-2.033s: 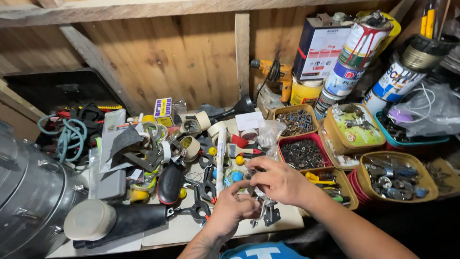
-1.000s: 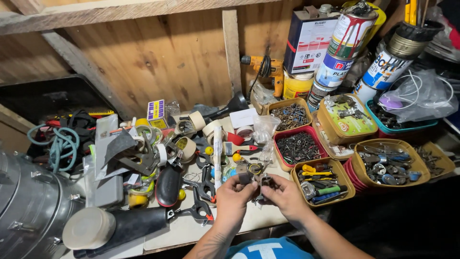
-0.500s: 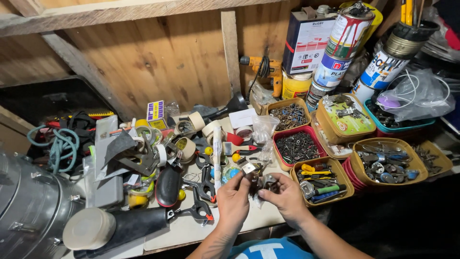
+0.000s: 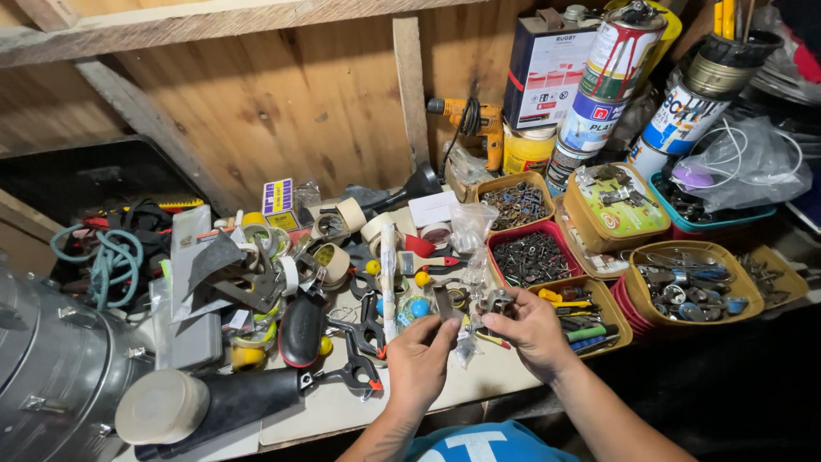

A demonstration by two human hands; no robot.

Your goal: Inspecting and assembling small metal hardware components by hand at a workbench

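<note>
My left hand point(image 4: 417, 359) and my right hand point(image 4: 528, 332) are raised together over the front edge of a cluttered workbench point(image 4: 505, 376). The left fingers pinch a small dark flat metal piece point(image 4: 445, 305). The right fingers pinch a small silvery metal fitting point(image 4: 498, 300). A little clear plastic bag point(image 4: 466, 349) hangs between the two hands; which hand holds it is unclear. Just behind the hands lie a blue ball point(image 4: 420, 307) and a long white tube point(image 4: 389, 278).
Trays of screws point(image 4: 532, 257) and one of hand tools point(image 4: 590, 323) sit to the right, with a basket of metal parts point(image 4: 693, 289). Paint cans point(image 4: 599, 85) and an orange drill point(image 4: 475, 115) stand behind. Black clamps point(image 4: 359, 370), tape rolls point(image 4: 335, 261), rope point(image 4: 103, 257) and a metal duct point(image 4: 43, 376) lie left.
Both hands drew back from the pile toward the bench's front edge and came together, now holding the small metal pieces up between them. The view shifted slightly.
</note>
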